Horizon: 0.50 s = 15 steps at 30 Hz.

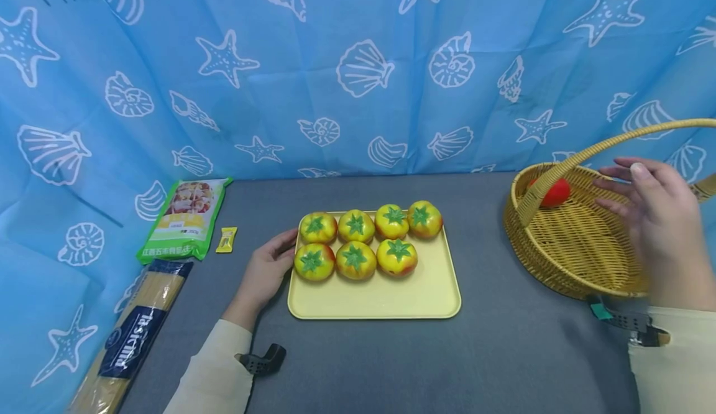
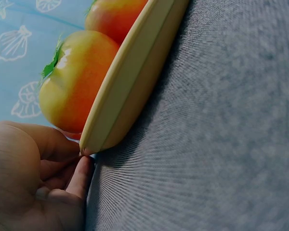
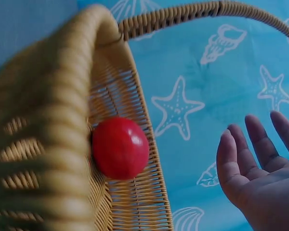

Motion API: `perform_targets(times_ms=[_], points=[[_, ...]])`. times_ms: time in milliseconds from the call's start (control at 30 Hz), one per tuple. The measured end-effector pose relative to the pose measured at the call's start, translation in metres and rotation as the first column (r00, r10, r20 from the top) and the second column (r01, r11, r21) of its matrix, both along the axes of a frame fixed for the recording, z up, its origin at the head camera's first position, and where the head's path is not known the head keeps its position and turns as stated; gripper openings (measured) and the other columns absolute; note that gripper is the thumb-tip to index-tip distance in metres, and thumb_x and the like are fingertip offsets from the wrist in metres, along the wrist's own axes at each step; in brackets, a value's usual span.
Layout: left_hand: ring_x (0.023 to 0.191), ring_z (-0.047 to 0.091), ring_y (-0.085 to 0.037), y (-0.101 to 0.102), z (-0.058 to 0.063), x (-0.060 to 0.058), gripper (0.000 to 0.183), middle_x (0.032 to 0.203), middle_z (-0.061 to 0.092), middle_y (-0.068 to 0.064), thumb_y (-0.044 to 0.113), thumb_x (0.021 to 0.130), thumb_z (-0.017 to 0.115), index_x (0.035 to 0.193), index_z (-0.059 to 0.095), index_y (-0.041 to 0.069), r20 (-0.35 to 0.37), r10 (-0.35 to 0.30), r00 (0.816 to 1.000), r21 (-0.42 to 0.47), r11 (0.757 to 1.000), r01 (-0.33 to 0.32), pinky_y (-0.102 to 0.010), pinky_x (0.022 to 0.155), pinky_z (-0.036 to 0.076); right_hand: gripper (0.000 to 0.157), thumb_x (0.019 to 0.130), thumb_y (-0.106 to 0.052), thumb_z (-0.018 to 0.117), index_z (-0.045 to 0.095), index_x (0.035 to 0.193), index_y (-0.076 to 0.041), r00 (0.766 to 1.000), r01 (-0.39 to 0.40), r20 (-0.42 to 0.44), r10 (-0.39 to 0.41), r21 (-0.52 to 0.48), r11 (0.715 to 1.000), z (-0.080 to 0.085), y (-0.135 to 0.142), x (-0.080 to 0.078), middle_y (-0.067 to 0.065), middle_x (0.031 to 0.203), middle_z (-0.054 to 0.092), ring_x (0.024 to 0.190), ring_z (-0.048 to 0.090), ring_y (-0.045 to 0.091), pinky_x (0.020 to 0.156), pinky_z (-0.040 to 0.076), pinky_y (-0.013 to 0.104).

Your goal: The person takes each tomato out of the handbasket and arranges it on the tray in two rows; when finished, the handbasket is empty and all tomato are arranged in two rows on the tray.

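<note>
On the table lies a pale yellow tray bearing several yellow-and-red tomatoes with green leafy tops, set in two rows. My left hand pinches the tray's left rim between thumb and fingers; the left wrist view shows the fingertips at the tray corner, close to a tomato. My right hand is raised over the right side of a wicker basket, fingers spread and holding nothing. Inside the basket sits a round red fruit against the wall; its top is not visible.
The basket's tall handle arches beside my right hand. At the left lie a green-edged food bag, a small yellow packet and a pack of spaghetti. A blue shell-patterned curtain hangs behind the table.
</note>
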<state>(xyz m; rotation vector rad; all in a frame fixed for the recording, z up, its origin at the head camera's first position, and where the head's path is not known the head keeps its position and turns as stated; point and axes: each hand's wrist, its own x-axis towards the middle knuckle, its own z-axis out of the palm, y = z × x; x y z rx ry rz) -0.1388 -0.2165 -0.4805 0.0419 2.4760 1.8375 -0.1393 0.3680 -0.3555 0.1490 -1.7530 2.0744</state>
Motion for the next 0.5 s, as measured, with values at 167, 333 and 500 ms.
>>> perform_targets(times_ms=[167, 333, 500], points=[[0.144, 0.053, -0.03, 0.0, 0.0, -0.001, 0.051, 0.158, 0.055, -0.017, 0.001, 0.11, 0.057, 0.161, 0.052, 0.001, 0.006, 0.006, 1.0, -0.016, 1.0, -0.006, -0.036, 0.114, 0.05, 0.029, 0.115, -0.025, 0.058, 0.059, 0.14, -0.01, 0.991, 0.015, 0.127, -0.039, 0.179, 0.984, 0.005, 0.009, -0.012, 0.003, 0.131, 0.06, 0.113, 0.063, 0.013, 0.081, 0.056, 0.011], [0.144, 0.054, -0.028, 0.0, -0.001, -0.001, 0.051, 0.159, 0.055, -0.015, 0.003, 0.11, 0.058, 0.161, 0.052, 0.003, 0.013, 0.008, 1.0, -0.019, 1.0, -0.008, -0.034, 0.114, 0.051, 0.029, 0.114, -0.036, 0.056, 0.057, 0.135, -0.016, 0.97, 0.006, 0.227, -0.082, 0.318, 0.948, 0.012, 0.019, -0.025, -0.003, 0.128, 0.06, 0.109, 0.062, 0.008, 0.078, 0.056, 0.009], [0.144, 0.054, -0.03, 0.0, -0.002, -0.001, 0.051, 0.158, 0.055, -0.016, 0.002, 0.11, 0.059, 0.161, 0.053, 0.002, 0.007, -0.003, 1.0, -0.006, 1.0, 0.003, -0.034, 0.113, 0.051, 0.029, 0.115, -0.042, 0.05, 0.056, 0.126, -0.016, 0.949, -0.006, 0.288, -0.131, 0.43, 0.903, 0.013, 0.024, -0.04, -0.011, 0.121, 0.062, 0.105, 0.062, 0.004, 0.078, 0.055, 0.008]])
